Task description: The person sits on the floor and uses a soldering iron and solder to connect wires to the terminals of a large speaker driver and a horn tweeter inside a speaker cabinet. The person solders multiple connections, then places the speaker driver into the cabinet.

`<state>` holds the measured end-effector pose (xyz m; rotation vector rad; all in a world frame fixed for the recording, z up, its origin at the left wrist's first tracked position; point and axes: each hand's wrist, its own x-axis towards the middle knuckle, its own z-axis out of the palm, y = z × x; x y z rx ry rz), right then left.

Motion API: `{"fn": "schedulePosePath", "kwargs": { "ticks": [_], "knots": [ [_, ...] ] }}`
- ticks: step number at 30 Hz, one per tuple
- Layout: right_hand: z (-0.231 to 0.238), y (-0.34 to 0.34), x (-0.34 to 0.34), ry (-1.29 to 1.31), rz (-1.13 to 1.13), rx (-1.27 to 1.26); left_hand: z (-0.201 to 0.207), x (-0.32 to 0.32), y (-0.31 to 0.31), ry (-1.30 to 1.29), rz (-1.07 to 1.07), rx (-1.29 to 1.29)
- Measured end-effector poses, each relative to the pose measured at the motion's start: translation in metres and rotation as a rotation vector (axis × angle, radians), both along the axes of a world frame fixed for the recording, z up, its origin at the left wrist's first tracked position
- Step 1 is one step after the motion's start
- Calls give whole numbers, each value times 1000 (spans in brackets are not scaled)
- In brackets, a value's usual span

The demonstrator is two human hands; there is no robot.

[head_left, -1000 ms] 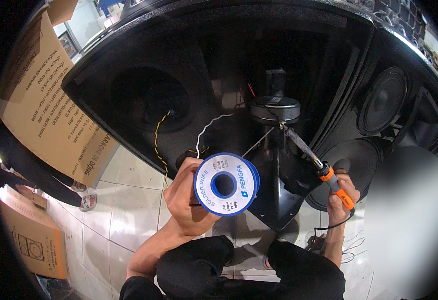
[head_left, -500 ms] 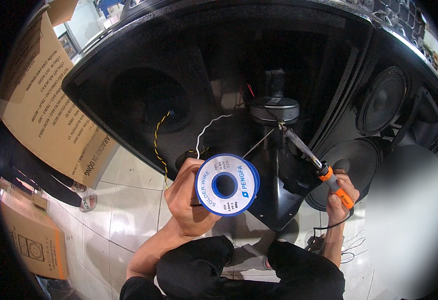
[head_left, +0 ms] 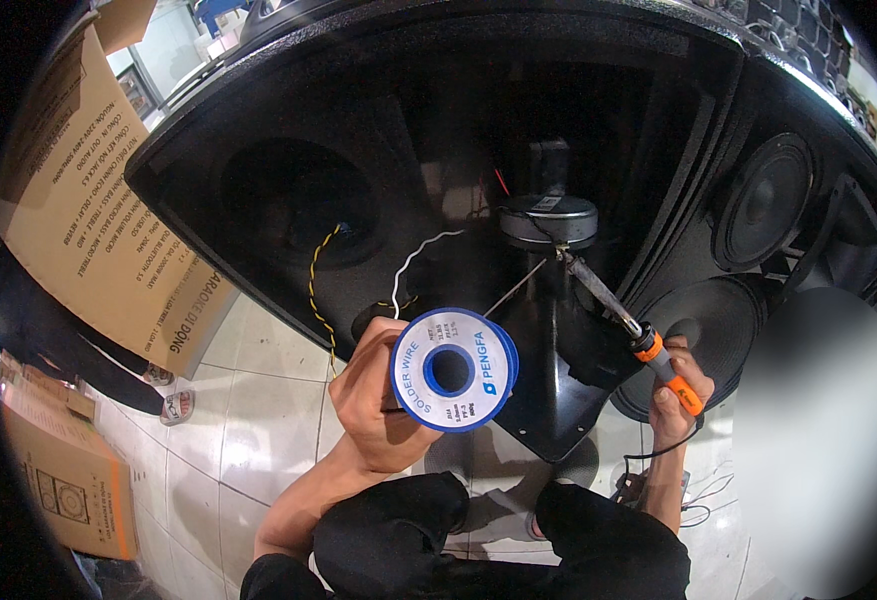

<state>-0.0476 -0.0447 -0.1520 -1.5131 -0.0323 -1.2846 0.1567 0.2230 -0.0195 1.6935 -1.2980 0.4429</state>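
My left hand (head_left: 373, 400) is closed round a blue-and-white spool of solder wire (head_left: 493, 372). A thin strand of solder (head_left: 513, 290) runs from beside the spool up to the terminal of a round silver speaker driver (head_left: 548, 222). My right hand (head_left: 680, 392) grips the orange-and-grey handle of a soldering iron (head_left: 650, 348). The iron's tip meets the strand at that terminal, by the driver's lower edge. Below the driver extends a black horn (head_left: 555, 400). A yellow-and-black twisted wire (head_left: 315, 282) and a white wire (head_left: 398, 270) hang to the left, behind my left hand.
The black speaker cabinet (head_left: 438, 110) fills the far side. At right are round speaker cones (head_left: 768, 200). Cardboard boxes (head_left: 108, 220) stand at left, near another person's legs (head_left: 88, 340). The iron's cord (head_left: 648, 456) drops towards the tiled floor (head_left: 248, 430).
My right hand and the iron's handle have shifted very slightly left. The tip stays at the driver's terminal, and my left hand with the spool has barely moved.
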Motion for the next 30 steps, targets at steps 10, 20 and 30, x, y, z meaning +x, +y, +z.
{"fn": "schedulePosePath", "kwargs": {
  "ticks": [10,20,30],
  "knots": [
    [1,1,-2,26,28,23,1,1,1,-4,6,11],
    [-8,-10,-3,-102,248,-29,7,-5,-4,-26,98,-32],
    [10,12,-55,-90,72,109,4,-6,6,57,65,-129]
  ]
}}
